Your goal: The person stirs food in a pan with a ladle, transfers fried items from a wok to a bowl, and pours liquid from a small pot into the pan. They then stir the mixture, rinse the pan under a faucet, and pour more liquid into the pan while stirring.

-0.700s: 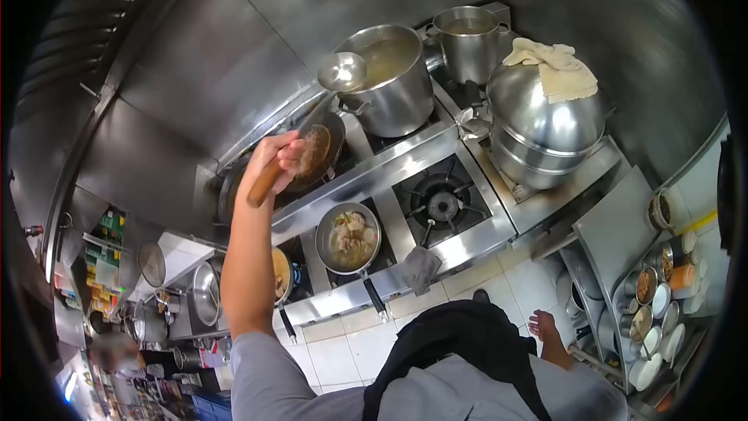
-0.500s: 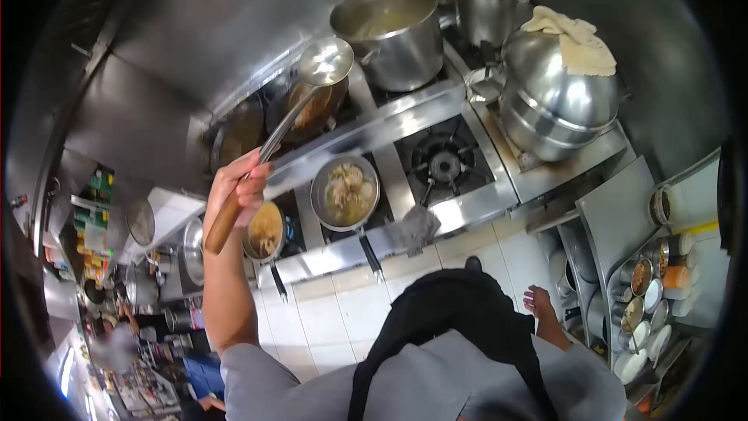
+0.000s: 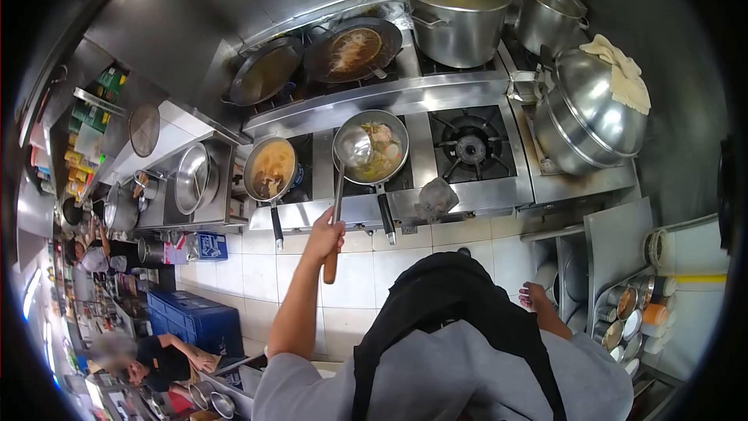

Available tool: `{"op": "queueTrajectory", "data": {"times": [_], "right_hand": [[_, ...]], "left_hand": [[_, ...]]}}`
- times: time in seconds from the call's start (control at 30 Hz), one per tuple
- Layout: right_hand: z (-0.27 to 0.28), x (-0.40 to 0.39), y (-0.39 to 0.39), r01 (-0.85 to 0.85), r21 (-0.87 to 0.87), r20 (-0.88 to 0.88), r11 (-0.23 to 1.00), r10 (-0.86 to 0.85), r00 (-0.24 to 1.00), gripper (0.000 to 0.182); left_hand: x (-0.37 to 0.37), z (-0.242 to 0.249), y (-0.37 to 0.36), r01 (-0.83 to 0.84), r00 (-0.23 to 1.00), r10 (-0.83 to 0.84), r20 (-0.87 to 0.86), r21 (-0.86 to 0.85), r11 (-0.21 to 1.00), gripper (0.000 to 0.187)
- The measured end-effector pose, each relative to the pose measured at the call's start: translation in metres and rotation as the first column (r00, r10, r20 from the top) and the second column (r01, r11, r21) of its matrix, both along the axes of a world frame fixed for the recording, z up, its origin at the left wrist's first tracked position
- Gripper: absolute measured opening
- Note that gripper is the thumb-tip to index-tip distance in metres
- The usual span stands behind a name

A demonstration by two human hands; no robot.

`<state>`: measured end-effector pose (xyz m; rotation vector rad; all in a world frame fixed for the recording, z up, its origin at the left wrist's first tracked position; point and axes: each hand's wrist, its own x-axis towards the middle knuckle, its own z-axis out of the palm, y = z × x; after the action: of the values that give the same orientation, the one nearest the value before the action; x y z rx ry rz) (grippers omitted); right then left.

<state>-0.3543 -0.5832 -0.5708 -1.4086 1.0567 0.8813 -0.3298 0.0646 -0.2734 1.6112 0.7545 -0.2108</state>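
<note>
My left hand point(image 3: 323, 237) is closed around the handle of a long metal ladle point(image 3: 354, 146), just above its wooden end. The ladle's bowl is over the left part of a frying pan point(image 3: 407, 154) on a front burner. Vegetables and pale pieces in liquid point(image 3: 383, 140) show in that pan, partly covered by the bowl. The pan's black handle points toward me, to the right of my left hand. My right hand point(image 3: 534, 296) hangs low at my right side near the shelving, holding nothing, its fingers loosely apart.
Left of that pan, another pan point(image 3: 277, 222) holds brownish liquid over a blue flame. Two dark woks point(image 3: 269, 70) and large pots point(image 3: 460, 19) stand behind. A domed steamer point(image 3: 580, 121) with a cloth is on the right. A grey rag point(image 3: 436, 199) lies on the stove edge. Co-workers are at left.
My left hand has brought the ladle down from above the rear woks to over the front frying pan. My view has shifted left. My right hand still hangs at my side.
</note>
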Motion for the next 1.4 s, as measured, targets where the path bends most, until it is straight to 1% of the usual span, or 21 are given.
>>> {"op": "queueTrajectory", "data": {"times": [0.03, 0.07, 0.1, 0.13, 0.27, 0.37, 0.5, 0.63, 0.73, 0.8, 0.83, 0.87, 0.9, 0.93, 0.97, 1.0, 1.03, 1.07, 1.2, 1.33, 1.4], "right_hand": [[0.007, 0.01, 0.005, -0.028, -0.005, 0.032, 1.0, 0.028, 0.999, 0.026], [0.014, 0.024, 0.011, -0.038, -0.012, 0.042, 0.999, 0.038, 0.998, 0.026], [0.018, 0.037, 0.02, -0.117, 0.001, 0.065, 0.993, 0.117, 0.991, 0.028], [0.02, 0.048, 0.03, -0.196, 0.011, 0.085, 0.981, 0.194, 0.977, 0.03], [0.016, 0.095, 0.1, -0.397, -0.008, 0.178, 0.918, 0.392, 0.902, 0.029], [0.029, 0.12, 0.177, -0.547, 0.061, 0.296, 0.835, 0.508, 0.809, 0.037], [0.054, 0.13, 0.287, -0.694, 0.189, 0.398, 0.695, 0.592, 0.701, 0.039], [0.061, 0.121, 0.379, -0.667, 0.394, 0.379, 0.632, 0.549, 0.745, 0.06], [0.096, 0.114, 0.418, -0.607, 0.406, 0.329, 0.683, 0.51, 0.795, 0.058], [0.1, 0.11, 0.448, -0.408, 0.465, 0.264, 0.786, 0.317, 0.911, 0.054], [0.064, 0.126, 0.445, -0.343, 0.719, 0.2, 0.605, 0.293, 0.935, 0.048], [0.061, 0.133, 0.452, -0.145, 0.753, -0.048, 0.641, 0.274, 0.96, 0.044], [0.121, 0.114, 0.459, -0.35, 0.547, 0.154, 0.761, 0.319, 0.935, 0.038], [0.079, 0.126, 0.452, -0.446, 0.608, 0.244, 0.656, 0.38, 0.892, 0.033], [0.082, 0.13, 0.453, -0.548, 0.386, 0.278, 0.742, 0.473, 0.836, 0.034], [0.077, 0.136, 0.439, -0.524, 0.436, 0.297, 0.732, 0.432, 0.851, 0.037], [0.087, 0.139, 0.438, -0.437, 0.318, 0.252, 0.841, 0.369, 0.894, 0.041], [0.083, 0.164, 0.424, -0.561, 0.386, 0.253, 0.732, 0.501, 0.828, 0.043], [0.119, 0.208, 0.381, -0.668, 0.316, 0.206, 0.674, 0.638, 0.742, 0.043], [0.131, 0.236, 0.373, -0.756, 0.282, 0.196, 0.591, 0.736, 0.648, 0.044], [0.112, 0.257, 0.37, -0.777, 0.314, 0.193, 0.545, 0.765, 0.614, 0.043]], "left_hand": [[-0.001, -0.019, 0.006, 0.067, 0.998, -0.067, -0.003, 0.152, 0.986, 0.064], [0.004, -0.047, 0.011, 0.056, 0.998, -0.057, 0.008, 0.147, 0.988, 0.064], [0.011, -0.076, 0.015, 0.095, 0.988, -0.145, 0.045, 0.561, 0.822, 0.064], [0.014, -0.092, 0.014, 0.089, 0.971, -0.235, 0.033, 0.866, 0.493, 0.063], [0.039, -0.099, 0.0, 0.156, 0.982, -0.178, -0.07, 0.828, 0.538, 0.061], [0.039, -0.115, 0.005, 0.209, 0.956, -0.285, -0.072, 0.849, 0.486, 0.061], [0.007, -0.089, 0.031, 0.375, 0.863, -0.455, -0.219, 0.882, 0.286, 0.067], [-0.02, -0.044, 0.075, 0.449, 0.826, -0.456, -0.332, 0.877, 0.175, 0.071], [-0.032, -0.01, 0.097, 0.405, 0.86, -0.397, -0.321, 0.902, 0.148, 0.065], [-0.036, 0.008, 0.106, 0.426, 0.849, -0.434, -0.302, 0.877, 0.223, 0.065], [-0.043, 0.042, 0.083, 0.4, 0.866, -0.437, -0.243, 0.861, 0.313, 0.064], [-0.053, 0.003, 0.094, 0.254, 0.886, -0.462, -0.052, 0.887, 0.387, 0.063], [-0.062, -0.026, 0.092, 0.195, 0.901, -0.435, -0.003, 0.896, 0.398, 0.061], [-0.07, -0.02, 0.072, 0.275, 0.924, -0.374, -0.084, 0.826, 0.492, 0.06], [-0.08, 0.002, 0.045, 0.326, 0.942, -0.285, -0.179, 0.695, 0.641, 0.059], [-0.076, -0.052, 0.034, 0.305, 0.95, -0.253, -0.184, 0.727, 0.615, 0.058], [-0.081, -0.079, 0.017, 0.145, 0.977, -0.214, -0.004, 0.747, 0.649, 0.062], [-0.083, -0.075, -0.002, 0.155, 0.987, -0.135, -0.081, 0.657, 0.738, 0.064], [-0.089, -0.109, -0.082, -0.327, 0.927, 0.201, 0.318, 0.418, 0.848, 0.06], [-0.082, -0.083, -0.134, -0.434, 0.89, 0.347, 0.295, 0.317, 0.844, 0.06], [-0.083, -0.089, -0.149, -0.479, 0.845, 0.319, 0.429, 0.342, 0.808, 0.06]]}}
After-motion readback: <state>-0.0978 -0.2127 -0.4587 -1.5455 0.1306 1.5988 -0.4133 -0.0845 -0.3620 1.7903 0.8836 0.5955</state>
